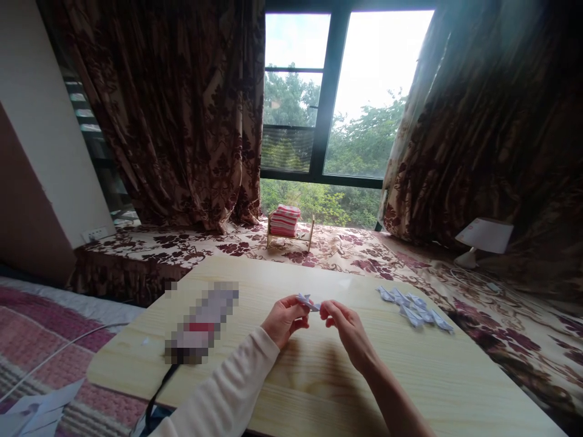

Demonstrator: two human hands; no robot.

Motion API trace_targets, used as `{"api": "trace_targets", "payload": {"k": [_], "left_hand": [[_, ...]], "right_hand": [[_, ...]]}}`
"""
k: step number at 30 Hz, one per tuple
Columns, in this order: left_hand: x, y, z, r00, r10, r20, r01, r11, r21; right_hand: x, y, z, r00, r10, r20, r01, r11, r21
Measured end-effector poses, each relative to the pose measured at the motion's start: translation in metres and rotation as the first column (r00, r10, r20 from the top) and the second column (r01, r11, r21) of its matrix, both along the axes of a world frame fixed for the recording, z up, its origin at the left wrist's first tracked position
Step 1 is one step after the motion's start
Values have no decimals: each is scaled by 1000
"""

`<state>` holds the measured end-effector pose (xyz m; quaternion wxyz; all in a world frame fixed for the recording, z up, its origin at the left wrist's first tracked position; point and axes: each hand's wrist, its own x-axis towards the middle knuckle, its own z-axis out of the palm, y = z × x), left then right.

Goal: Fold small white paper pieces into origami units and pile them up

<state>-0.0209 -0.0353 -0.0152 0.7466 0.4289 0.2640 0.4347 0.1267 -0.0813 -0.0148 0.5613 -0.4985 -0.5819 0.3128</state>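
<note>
Both my hands meet over the middle of a pale wooden table (319, 376). My left hand (285, 320), in a cream sleeve, pinches one end of a small folded pale-blue paper piece (308, 301). My right hand (344, 325) pinches the other end with thumb and fingertips. The paper is held just above the tabletop. To the right of my right hand lies a loose pile of several similar folded paper pieces (415, 308) on the table.
A blurred-out flat object (200, 328) lies on the table's left part, with a dark cord hanging off the front edge. Beyond the table a patterned window seat carries a small wooden rack with striped cloth (286, 223). A white lamp (483, 240) lies at right. Paper sheets (36, 413) lie bottom left.
</note>
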Motion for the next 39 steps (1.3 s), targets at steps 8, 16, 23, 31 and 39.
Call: {"api": "trace_targets", "payload": {"k": [8,16,23,31,39], "left_hand": [[1,0,-3,999,12,-38,-10,998,63],[3,4,-7,996,44,-72,-36,994,105],[3,6,-7,980,184,-75,-163,961,223],[4,7,-7,946,322,-41,-277,868,412],[7,5,-9,944,319,-84,-238,835,497]], "right_hand": [[0,-1,1,992,87,-88,-89,996,-19],[0,-4,2,991,94,-95,-98,994,-42],[3,-2,1,992,31,-122,-40,997,-67],[-1,3,-5,983,56,-177,-85,984,-158],[0,3,-5,975,62,-212,-95,984,-149]]}}
